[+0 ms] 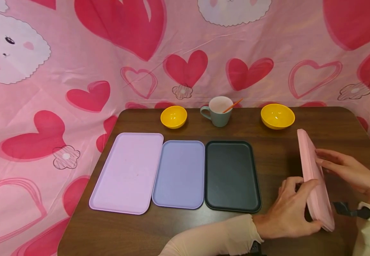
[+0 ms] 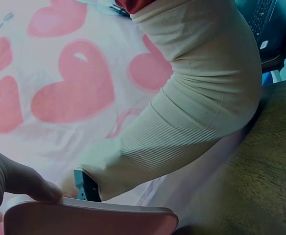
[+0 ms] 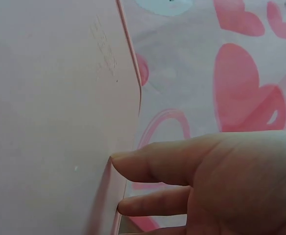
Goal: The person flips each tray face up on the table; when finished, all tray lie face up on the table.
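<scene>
A pink tray point(image 1: 312, 177) stands steeply tilted on its edge at the right of the table. My left hand point(image 1: 289, 211) grips its near part, fingers and thumb spread along the side. From the right, my right hand point(image 1: 353, 172) touches the tray with extended fingers. The right wrist view has the thumb point(image 3: 148, 164) and another fingertip meeting the tray's rim, beside its broad pale face point(image 3: 45, 122). In the left wrist view, a finger point(image 2: 33, 185) of the left hand lies on the rim of the tray point(image 2: 94, 220).
Left of the hands lie a black tray point(image 1: 231, 176), a lavender tray point(image 1: 179, 174) and a larger pale lilac tray point(image 1: 127, 172). Along the back stand two yellow bowls point(image 1: 173, 117) and a blue-grey mug point(image 1: 219, 113) holding an orange stick point(image 1: 233, 105). Heart-patterned cloth point(image 1: 185, 39) hangs behind.
</scene>
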The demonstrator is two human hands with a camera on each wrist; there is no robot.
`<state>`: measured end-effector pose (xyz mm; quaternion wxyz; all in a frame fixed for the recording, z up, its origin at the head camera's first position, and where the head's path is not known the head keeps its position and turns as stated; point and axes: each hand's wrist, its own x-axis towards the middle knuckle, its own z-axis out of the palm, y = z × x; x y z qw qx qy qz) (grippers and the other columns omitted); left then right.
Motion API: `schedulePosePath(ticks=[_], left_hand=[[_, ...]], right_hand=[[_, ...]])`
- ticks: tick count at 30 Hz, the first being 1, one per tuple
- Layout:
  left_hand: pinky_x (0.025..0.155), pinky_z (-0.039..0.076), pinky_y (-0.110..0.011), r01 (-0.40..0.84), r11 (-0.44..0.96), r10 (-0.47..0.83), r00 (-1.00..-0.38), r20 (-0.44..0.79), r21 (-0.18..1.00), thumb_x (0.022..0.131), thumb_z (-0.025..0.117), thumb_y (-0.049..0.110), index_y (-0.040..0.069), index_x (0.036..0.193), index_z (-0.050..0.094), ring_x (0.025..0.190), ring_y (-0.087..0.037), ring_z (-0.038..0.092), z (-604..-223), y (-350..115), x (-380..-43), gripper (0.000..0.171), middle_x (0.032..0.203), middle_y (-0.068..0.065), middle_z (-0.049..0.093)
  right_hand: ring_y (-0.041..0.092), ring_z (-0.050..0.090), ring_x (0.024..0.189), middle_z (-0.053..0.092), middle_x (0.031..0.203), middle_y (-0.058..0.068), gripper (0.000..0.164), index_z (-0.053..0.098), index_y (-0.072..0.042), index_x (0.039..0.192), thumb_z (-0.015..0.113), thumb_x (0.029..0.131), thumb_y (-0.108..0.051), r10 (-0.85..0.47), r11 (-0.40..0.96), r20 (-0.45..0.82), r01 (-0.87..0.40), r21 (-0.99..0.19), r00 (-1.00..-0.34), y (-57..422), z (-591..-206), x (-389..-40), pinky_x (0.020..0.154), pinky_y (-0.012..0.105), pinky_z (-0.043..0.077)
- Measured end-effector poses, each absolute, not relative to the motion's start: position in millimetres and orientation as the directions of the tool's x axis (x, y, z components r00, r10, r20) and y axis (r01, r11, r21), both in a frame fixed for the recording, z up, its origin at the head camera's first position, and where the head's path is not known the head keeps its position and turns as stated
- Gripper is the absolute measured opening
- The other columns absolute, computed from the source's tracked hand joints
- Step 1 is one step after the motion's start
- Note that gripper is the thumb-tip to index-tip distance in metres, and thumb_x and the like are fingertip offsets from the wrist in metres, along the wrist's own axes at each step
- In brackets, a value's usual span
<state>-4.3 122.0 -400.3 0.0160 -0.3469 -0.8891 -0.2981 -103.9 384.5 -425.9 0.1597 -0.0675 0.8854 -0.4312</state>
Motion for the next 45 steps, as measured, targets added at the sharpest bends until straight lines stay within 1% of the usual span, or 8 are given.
schedulePosePath(ticks=[10, 14, 17, 19, 26, 29, 38, 45], left_hand=[[0.096, 0.023, -0.007, 0.668, 0.543, 0.638, -0.722, 0.267, 0.508, 0.078, 0.082, 0.041, 0.021, 0.150, 0.035, 0.126, -0.008, 0.041, -395.9, 120.8, -2.6, 0.088, 0.138, -0.004, 0.043], [0.094, 0.021, -0.007, 0.677, 0.543, 0.639, -0.717, 0.279, 0.497, 0.078, 0.082, 0.041, 0.022, 0.149, 0.037, 0.121, -0.005, 0.041, -393.8, 121.2, -2.2, 0.086, 0.134, -0.001, 0.045], [0.093, 0.020, -0.007, 0.684, 0.544, 0.642, -0.712, 0.283, 0.487, 0.079, 0.080, 0.041, 0.023, 0.148, 0.038, 0.119, -0.003, 0.040, -392.0, 121.6, -1.8, 0.083, 0.132, 0.001, 0.046], [0.093, 0.019, -0.006, 0.691, 0.542, 0.642, -0.708, 0.295, 0.478, 0.079, 0.080, 0.040, 0.023, 0.148, 0.039, 0.117, -0.003, 0.040, -391.0, 121.7, -1.5, 0.082, 0.131, 0.002, 0.046], [0.093, 0.017, -0.006, 0.708, 0.534, 0.635, -0.696, 0.334, 0.462, 0.076, 0.083, 0.040, 0.022, 0.147, 0.041, 0.116, -0.004, 0.041, -388.5, 121.6, -0.1, 0.084, 0.130, 0.003, 0.047], [0.094, 0.016, -0.006, 0.708, 0.531, 0.634, -0.697, 0.335, 0.466, 0.076, 0.083, 0.039, 0.022, 0.147, 0.040, 0.116, -0.004, 0.041, -387.2, 121.6, 0.1, 0.085, 0.131, 0.003, 0.047], [0.098, 0.018, -0.007, 0.707, 0.504, 0.650, -0.688, 0.322, 0.496, 0.079, 0.080, 0.033, 0.022, 0.149, 0.037, 0.119, -0.005, 0.041, -384.8, 120.1, -0.9, 0.083, 0.132, 0.004, 0.047], [0.098, 0.017, -0.007, 0.728, 0.513, 0.654, -0.675, 0.342, 0.455, 0.077, 0.081, 0.033, 0.021, 0.148, 0.040, 0.118, -0.004, 0.042, -381.8, 120.5, -0.4, 0.083, 0.132, 0.004, 0.049]], right_hand=[[-0.029, 0.044, 0.095, 0.040, 0.110, -0.049, 0.046, 0.039, 0.009, 0.142, 0.051, 0.104, -0.013, -0.276, 0.620, -0.149, -0.058, -0.782, -0.949, 378.8, -414.9, -100.2, 0.071, 0.004, 0.044], [-0.027, 0.048, 0.094, 0.043, 0.110, -0.049, 0.037, 0.050, -0.014, 0.140, 0.052, 0.103, -0.011, -0.269, 0.596, -0.125, -0.063, -0.800, -0.955, 375.4, -408.5, -96.5, 0.070, 0.005, 0.046], [-0.026, 0.050, 0.095, 0.045, 0.111, -0.049, 0.041, 0.049, -0.033, 0.135, 0.052, 0.103, -0.008, -0.271, 0.578, -0.105, -0.074, -0.812, -0.957, 372.9, -403.6, -93.3, 0.070, 0.004, 0.047], [-0.027, 0.048, 0.097, 0.044, 0.113, -0.049, 0.042, 0.049, -0.034, 0.136, 0.051, 0.103, -0.008, -0.274, 0.587, -0.087, -0.095, -0.804, -0.958, 371.3, -400.3, -91.1, 0.071, 0.003, 0.046], [-0.030, 0.046, 0.096, 0.040, 0.114, -0.051, 0.045, 0.045, -0.005, 0.146, 0.053, 0.103, -0.014, -0.257, 0.676, -0.069, -0.128, -0.726, -0.964, 369.3, -388.0, -83.5, 0.071, 0.001, 0.042], [-0.029, 0.046, 0.094, 0.039, 0.114, -0.051, 0.049, 0.042, 0.000, 0.147, 0.054, 0.103, -0.016, -0.243, 0.701, -0.069, -0.126, -0.702, -0.968, 367.4, -382.0, -79.7, 0.070, 0.001, 0.040], [-0.037, 0.036, 0.101, 0.039, 0.119, -0.050, 0.051, 0.043, -0.009, 0.150, 0.057, 0.101, -0.013, -0.226, 0.695, 0.018, -0.174, -0.698, -0.974, 361.6, -370.5, -66.6, 0.073, -0.005, 0.032], [-0.031, 0.046, 0.107, 0.048, 0.123, -0.043, 0.055, 0.047, -0.018, 0.148, 0.055, 0.098, 0.002, -0.261, 0.593, 0.123, -0.259, -0.762, -0.958, 358.6, -367.1, -58.9, 0.079, -0.004, 0.038]])
